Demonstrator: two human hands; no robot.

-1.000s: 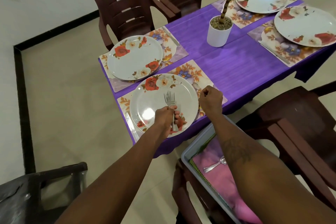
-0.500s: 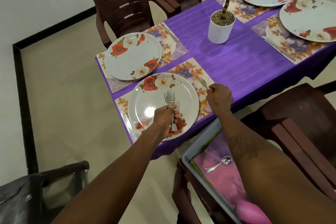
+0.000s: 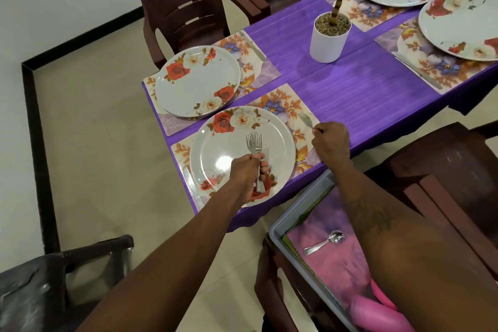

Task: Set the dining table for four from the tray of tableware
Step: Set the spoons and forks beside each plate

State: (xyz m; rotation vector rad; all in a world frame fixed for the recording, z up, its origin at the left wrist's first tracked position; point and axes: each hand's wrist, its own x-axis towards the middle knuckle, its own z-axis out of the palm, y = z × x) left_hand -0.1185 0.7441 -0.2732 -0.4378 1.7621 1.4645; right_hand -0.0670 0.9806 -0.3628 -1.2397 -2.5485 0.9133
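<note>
- The left hand (image 3: 246, 170), knuckles up, grips a bunch of forks (image 3: 254, 143) over the near plate (image 3: 215, 148).
- The right hand (image 3: 331, 140), fingers curled, pinches one fork (image 3: 305, 119) lying on the placemat (image 3: 291, 105) just beside that plate.

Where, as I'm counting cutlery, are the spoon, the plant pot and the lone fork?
spoon (image 3: 318, 245), head view, middle of its handle
plant pot (image 3: 328, 42), head view, white side wall
lone fork (image 3: 305, 119), head view, its tines

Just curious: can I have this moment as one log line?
left hand: holds bunch of steel forks over round floral plate | right hand: holds single steel fork over floral placemat
</note>
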